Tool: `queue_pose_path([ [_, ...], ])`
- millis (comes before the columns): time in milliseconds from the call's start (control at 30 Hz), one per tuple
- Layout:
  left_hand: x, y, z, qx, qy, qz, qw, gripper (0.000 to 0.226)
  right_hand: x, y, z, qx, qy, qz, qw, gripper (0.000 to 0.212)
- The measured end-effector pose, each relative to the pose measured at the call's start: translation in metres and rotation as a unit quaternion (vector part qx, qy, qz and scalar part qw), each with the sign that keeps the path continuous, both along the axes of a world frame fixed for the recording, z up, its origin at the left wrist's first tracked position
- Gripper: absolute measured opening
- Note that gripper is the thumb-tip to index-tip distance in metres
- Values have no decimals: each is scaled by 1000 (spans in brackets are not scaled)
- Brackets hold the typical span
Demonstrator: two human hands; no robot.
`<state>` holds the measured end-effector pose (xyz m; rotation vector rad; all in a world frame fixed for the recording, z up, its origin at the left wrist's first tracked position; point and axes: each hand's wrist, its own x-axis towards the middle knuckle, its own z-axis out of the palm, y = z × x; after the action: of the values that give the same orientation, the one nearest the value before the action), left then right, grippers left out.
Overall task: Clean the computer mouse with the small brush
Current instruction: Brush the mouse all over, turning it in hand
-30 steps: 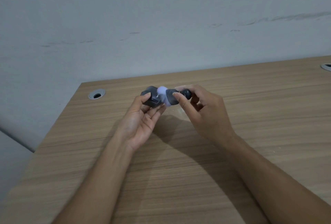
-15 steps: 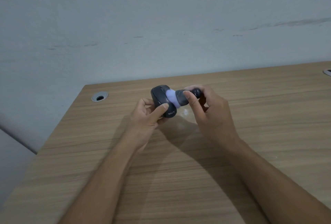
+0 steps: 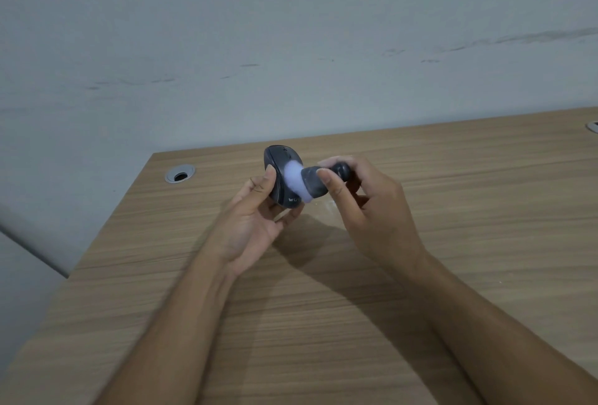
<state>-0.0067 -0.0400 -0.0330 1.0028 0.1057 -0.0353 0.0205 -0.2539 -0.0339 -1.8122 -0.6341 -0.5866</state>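
A dark grey computer mouse (image 3: pixel 279 168) is held up above the wooden desk (image 3: pixel 453 204), its top side turned toward me and tilted on edge. My left hand (image 3: pixel 255 223) grips it from below, thumb on the left side and fingers underneath. My right hand (image 3: pixel 365 207) pinches a small brush (image 3: pixel 312 181) with a dark grey body and a knob at the far end. Its pale white-lilac bristles (image 3: pixel 295 179) press against the mouse's top surface, hiding part of the printed logo.
A round metal cable grommet (image 3: pixel 180 173) sits in the desk near its back left corner, and the edge of another grommet (image 3: pixel 592 126) shows at the far right. A pale wall stands behind the desk. A faint light smear marks the desk under my hands.
My left hand has turned the mouse from underside-up to top side facing me and lifted it. The brush stays against it, now on the top surface.
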Motion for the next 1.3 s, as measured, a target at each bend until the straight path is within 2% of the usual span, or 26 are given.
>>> queue_pose_path([
  [133, 3, 5, -3, -11, 3, -13, 1000, 61, 2, -1, -1, -70, -57, 7, 996, 15],
  [233, 2, 2, -4, -17, -2, -49, 999, 45, 10, -6, 0, -42, -48, -55, 996, 16],
  [333, 1, -7, -3, -18, 3, -59, 998, 57, 9, -8, 5, -13, -46, -66, 997, 18],
  [467, -1, -10, 1, -16, 9, -44, 999, 59, 4, -7, 10, -43, -81, 12, 996, 16],
  [567, -2, -9, 2, -13, 17, -40, 999, 63, 10, -10, 8, -61, -73, -6, 995, 11],
  [600, -2, -8, 2, -13, 19, -50, 998, 59, 12, -11, 7, -57, -67, -28, 996, 11],
  [733, -4, -9, -1, 0, 20, -107, 994, 13, 13, -13, 7, -18, -36, -69, 997, 12],
  [800, -4, -9, -3, 4, 19, -111, 994, 10, 10, -10, 10, -11, -37, -33, 999, 14],
  [900, -5, -7, -3, -5, 6, -101, 995, 23, 8, -8, 10, -22, -42, 14, 999, 14],
  [967, -4, -6, -2, 1, 9, -99, 995, 17, 12, -10, 8, -28, -34, -19, 999, 12],
  [1100, -4, -8, 1, 26, 14, -91, 995, 23, 18, -15, 5, -16, -4, -73, 997, 11],
  [1300, 0, -5, 0, 49, 23, -84, 995, 11, 12, -11, 7, -40, -15, 21, 999, 14],
])
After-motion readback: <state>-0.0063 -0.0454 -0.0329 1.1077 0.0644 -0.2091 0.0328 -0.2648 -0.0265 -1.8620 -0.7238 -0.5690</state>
